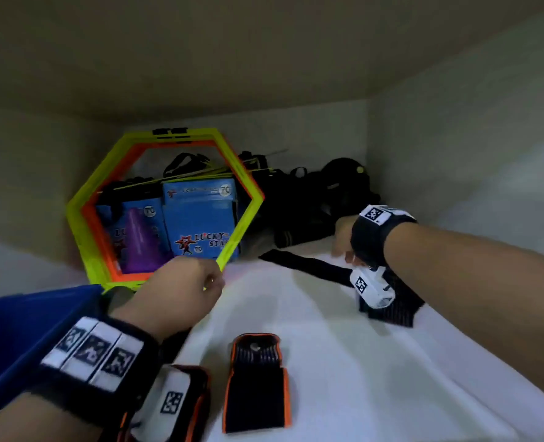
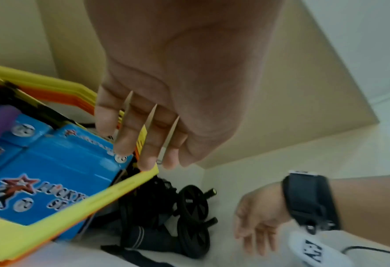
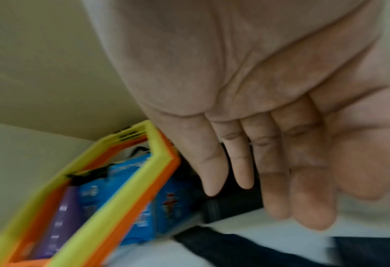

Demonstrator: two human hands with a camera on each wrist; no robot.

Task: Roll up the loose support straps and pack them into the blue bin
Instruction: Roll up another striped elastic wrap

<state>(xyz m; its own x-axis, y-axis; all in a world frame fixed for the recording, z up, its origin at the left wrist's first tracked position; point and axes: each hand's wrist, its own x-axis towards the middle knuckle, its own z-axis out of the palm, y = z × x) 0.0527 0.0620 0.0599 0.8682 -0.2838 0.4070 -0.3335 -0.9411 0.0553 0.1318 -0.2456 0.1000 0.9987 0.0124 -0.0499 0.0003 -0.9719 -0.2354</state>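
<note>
A flat black fabric strap [image 1: 309, 266] is seen right of centre; the right hand [image 1: 344, 237] and left hand [image 1: 181, 291] are held empty, fingers relaxed.

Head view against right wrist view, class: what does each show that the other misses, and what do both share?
Only the head view shows the blue bin, two orange-edged straps and the left hand. Only the right wrist view shows the right hand from the palm side, fingers straight. Both show the hexagon rings, the blue boxes and the loose black strap.
</note>
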